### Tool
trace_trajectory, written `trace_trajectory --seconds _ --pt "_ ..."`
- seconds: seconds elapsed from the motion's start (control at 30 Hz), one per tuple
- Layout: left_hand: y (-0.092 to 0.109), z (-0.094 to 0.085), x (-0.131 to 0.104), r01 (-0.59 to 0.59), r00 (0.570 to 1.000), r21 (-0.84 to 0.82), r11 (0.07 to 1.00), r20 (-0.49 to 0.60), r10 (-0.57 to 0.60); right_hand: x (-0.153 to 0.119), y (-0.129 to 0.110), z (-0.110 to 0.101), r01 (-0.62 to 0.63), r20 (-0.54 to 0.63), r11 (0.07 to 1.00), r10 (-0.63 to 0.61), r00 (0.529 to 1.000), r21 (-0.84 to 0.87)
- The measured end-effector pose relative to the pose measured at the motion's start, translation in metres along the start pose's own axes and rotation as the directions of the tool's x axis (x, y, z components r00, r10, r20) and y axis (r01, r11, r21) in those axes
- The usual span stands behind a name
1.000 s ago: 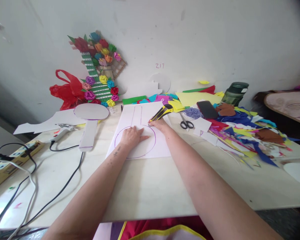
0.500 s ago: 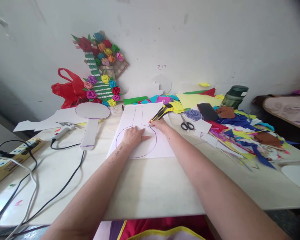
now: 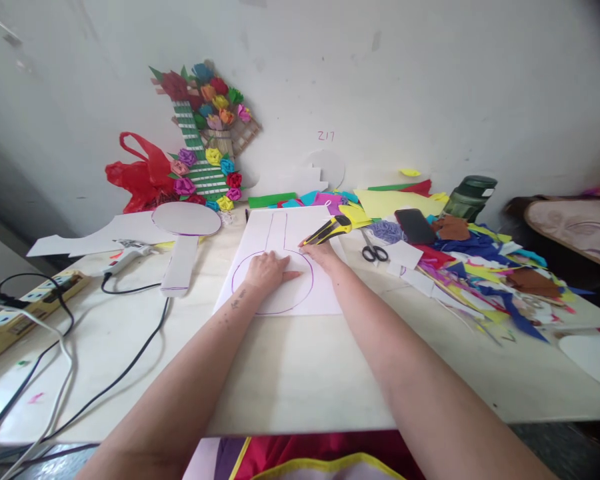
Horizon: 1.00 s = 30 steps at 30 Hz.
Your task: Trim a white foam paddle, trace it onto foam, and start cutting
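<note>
A white sheet lies flat on the table, marked in purple with a circle and a narrow stem running up from it. My left hand rests inside the circle, pressing on the sheet with fingers spread. In my right hand is a yellow and black utility knife, held at the circle's upper right edge. The blade tip is hidden by my fingers. Left of the sheet lie a white oval cutout and a white strip just below it.
Black scissors, a phone and a heap of coloured scraps lie to the right, with a green bottle behind. A power strip, a glue gun and cables occupy the left. Paper flowers stand against the wall.
The utility knife has tipped lower, its back end swinging down and to the right. My left hand stays in place on the sheet.
</note>
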<state>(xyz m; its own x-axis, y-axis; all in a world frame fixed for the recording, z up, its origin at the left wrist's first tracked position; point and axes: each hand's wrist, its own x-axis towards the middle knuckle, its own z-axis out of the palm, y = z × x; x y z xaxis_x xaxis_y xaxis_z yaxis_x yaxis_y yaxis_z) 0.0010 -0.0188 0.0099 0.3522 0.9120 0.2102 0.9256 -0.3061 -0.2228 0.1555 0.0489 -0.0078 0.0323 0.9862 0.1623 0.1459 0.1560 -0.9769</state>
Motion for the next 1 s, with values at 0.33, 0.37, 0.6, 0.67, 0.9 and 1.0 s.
trace_trajectory --seconds 0.33,0.37,0.6,0.67,0.9,1.0 --pt "0.0005 -0.0014 -0.0005 0.001 1.000 0.011 1.000 0.015 -0.001 0.0006 0.0003 -0.0003 -0.020 -0.027 1.000 0.020 0.999 0.004" --pt "0.0005 -0.0013 -0.0002 0.001 1.000 0.013 1.000 0.019 -0.002 0.0008 0.0005 -0.0004 -0.021 -0.026 1.000 0.021 0.999 0.002" --pt "0.0004 -0.0015 0.0012 0.001 1.000 0.018 1.000 0.025 -0.002 0.0064 0.0061 0.0004 -0.020 -0.032 0.999 0.019 0.999 -0.028" --pt "0.0003 -0.0017 0.0011 0.005 0.999 0.019 1.000 0.034 -0.006 0.0077 0.0074 0.0008 -0.016 -0.035 0.999 0.015 0.999 -0.029" --pt "0.0006 -0.0011 0.0000 0.004 1.000 0.028 1.000 0.014 -0.005 0.0084 0.0081 0.0018 -0.014 -0.044 1.000 0.013 0.999 -0.017" --pt "0.0006 -0.0009 0.0004 -0.001 1.000 0.030 1.000 0.013 0.001 0.0071 0.0073 0.0021 -0.016 -0.058 1.000 0.016 0.998 -0.015"
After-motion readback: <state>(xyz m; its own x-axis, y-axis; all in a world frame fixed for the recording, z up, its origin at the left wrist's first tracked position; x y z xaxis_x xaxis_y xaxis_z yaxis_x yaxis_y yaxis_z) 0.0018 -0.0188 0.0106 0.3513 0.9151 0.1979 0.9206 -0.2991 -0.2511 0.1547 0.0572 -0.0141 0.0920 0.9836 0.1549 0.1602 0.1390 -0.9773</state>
